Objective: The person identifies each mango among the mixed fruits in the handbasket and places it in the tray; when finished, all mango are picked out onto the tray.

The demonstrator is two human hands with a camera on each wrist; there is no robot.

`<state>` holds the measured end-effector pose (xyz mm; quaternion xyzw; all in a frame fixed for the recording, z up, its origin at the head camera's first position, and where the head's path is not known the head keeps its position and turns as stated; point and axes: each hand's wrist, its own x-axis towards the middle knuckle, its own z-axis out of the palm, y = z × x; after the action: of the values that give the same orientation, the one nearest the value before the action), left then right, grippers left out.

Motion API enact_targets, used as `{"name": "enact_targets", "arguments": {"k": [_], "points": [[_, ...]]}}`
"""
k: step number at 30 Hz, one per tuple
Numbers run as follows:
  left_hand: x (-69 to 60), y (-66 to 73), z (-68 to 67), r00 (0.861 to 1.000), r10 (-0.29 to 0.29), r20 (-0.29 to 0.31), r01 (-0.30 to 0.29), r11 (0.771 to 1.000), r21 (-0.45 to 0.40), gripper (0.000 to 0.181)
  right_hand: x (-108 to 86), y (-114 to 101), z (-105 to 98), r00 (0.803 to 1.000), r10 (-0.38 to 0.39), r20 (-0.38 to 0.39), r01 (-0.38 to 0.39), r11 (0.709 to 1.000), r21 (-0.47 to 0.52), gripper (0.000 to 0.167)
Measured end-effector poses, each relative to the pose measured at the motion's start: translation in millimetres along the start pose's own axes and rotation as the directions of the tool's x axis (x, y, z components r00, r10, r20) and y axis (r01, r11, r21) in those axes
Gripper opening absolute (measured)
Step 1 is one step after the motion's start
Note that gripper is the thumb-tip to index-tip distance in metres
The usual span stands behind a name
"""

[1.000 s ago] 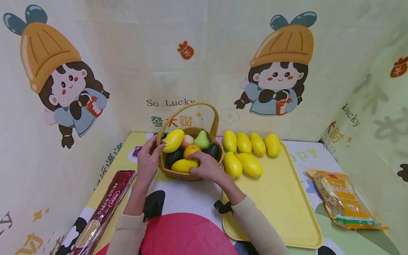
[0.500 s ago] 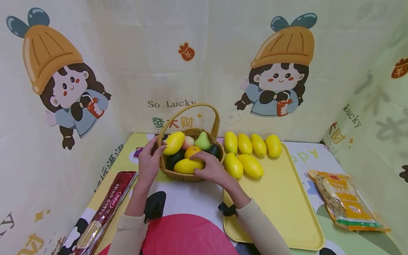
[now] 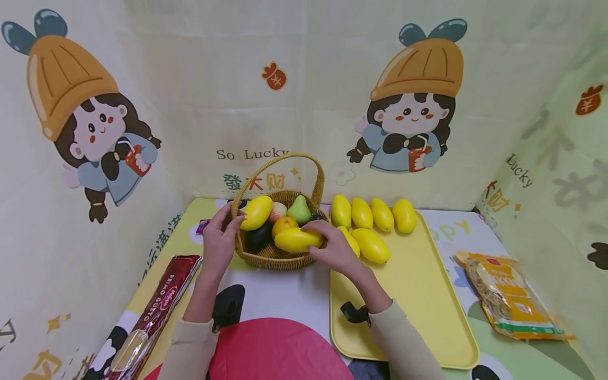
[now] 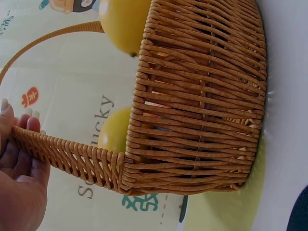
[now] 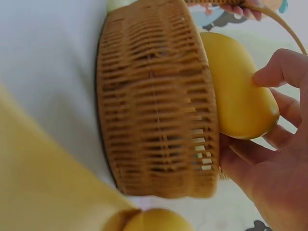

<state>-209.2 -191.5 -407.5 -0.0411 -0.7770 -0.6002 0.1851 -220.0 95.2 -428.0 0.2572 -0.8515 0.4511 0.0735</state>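
Observation:
My right hand (image 3: 338,250) grips a yellow mango (image 3: 293,240) by its right end, at the front right rim of the wicker basket (image 3: 273,262). In the right wrist view, thumb and fingers lie on either side of that mango (image 5: 236,86). The basket handle (image 4: 72,154) is held at its left base by my left hand (image 3: 218,243). Inside the basket are another mango (image 3: 257,212), a peach (image 3: 277,211), a green pear (image 3: 299,210), an orange (image 3: 285,226) and a dark avocado-like fruit (image 3: 258,237). A second dark fruit (image 3: 317,217) is mostly hidden.
Right of the basket lies a yellow tray (image 3: 404,311) with several mangoes (image 3: 372,246) at its far end. An orange food packet (image 3: 513,295) is at the right, a long red packet (image 3: 157,311) at the left. A patterned cloth wall (image 3: 304,105) rises behind.
My right hand has lifted the front mango slightly and carried it rightward towards the basket's right rim, uncovering the basket's inside front. The left hand stays at the handle.

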Motion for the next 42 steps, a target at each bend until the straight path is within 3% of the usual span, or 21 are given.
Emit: {"name": "enact_targets", "arguments": {"k": [23, 32, 37, 42], "points": [[-0.9, -1.6, -0.4, 1.000, 0.005, 0.005, -0.005, 1.000, 0.000, 0.049, -42.2, 23, -57, 0.978, 0.100, -0.181, -0.091, 0.994, 0.058, 0.043], [-1.3, 0.1, -0.8, 1.000, 0.008, 0.011, -0.008, 1.000, -0.002, 0.049, -65.9, 34, -87, 0.950, 0.131, -0.283, -0.119, 0.991, 0.059, 0.041], [-2.0, 0.6, -0.7, 1.000, 0.009, 0.008, -0.009, 1.000, 0.008, 0.049, -78.2, 53, -102, 0.931, 0.136, -0.339, -0.142, 0.990, 0.008, 0.040], [-2.1, 1.6, 0.3, 1.000, -0.004, 0.006, 0.004, 1.000, 0.003, 0.049, -88.9, 71, -116, 0.898, 0.182, -0.401, -0.211, 0.977, -0.031, 0.039]]}}
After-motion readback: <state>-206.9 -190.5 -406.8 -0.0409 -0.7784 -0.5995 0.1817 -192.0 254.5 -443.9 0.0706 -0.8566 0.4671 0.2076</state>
